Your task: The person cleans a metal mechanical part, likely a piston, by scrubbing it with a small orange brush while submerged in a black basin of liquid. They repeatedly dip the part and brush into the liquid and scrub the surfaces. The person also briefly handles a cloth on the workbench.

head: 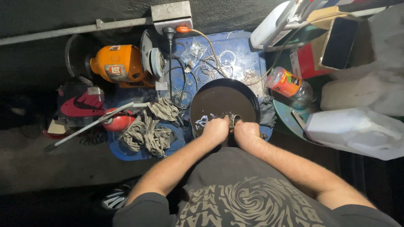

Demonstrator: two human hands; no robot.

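Both hands, left hand (216, 129) and right hand (246, 133), pinch a small shiny metal ring (234, 120) over the round black pan (223, 98); best keep it low there.

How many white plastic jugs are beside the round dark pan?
2. One large white plastic jug lies at lower right of the round dark pan; another white plastic jug sits behind it. Others may be hidden.

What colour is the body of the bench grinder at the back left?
The bench grinder has an orange body, seen plainly in the head view.
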